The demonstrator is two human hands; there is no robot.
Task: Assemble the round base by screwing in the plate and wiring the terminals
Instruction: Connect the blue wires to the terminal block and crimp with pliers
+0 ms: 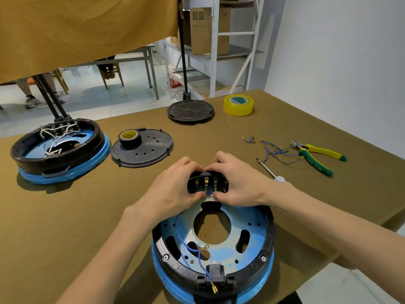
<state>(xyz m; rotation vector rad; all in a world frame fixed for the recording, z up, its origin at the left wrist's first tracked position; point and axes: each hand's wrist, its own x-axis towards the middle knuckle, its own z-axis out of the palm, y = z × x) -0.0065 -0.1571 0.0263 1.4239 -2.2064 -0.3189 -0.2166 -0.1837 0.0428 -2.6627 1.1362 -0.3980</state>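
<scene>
— Left hand (175,183), centre of the frame: fingers curled round the left end of the black terminal block (207,182), thumb pressed at its lower edge.
— Right hand (237,183): curled round the right end likewise, thumb and forefinger pinching at a small metal connector under the middle brass terminal. Exact contact hidden by the fingertips.
— Step in hand?
— Wiring, most likely: seating a connector on a terminal at the far rim of the round base (213,249), lower centre of the frame.
— Blue wire (186,242) inside the base: looped across the blue plate, one ring lug lying loose near the middle, one spade end hanging over the near rim.
— Next move: probably pushing the connector straight on, block braced, then picking up those loose ends.
— Further out, right of centre: spare blue leads (271,150), screwdriver (270,171), green-and-yellow pliers (317,155).
— Upper centre: yellow tape roll (238,105). Left: black tape roll (129,138) on a black cover plate (151,150), and a second base (60,150), already wired in white.
</scene>
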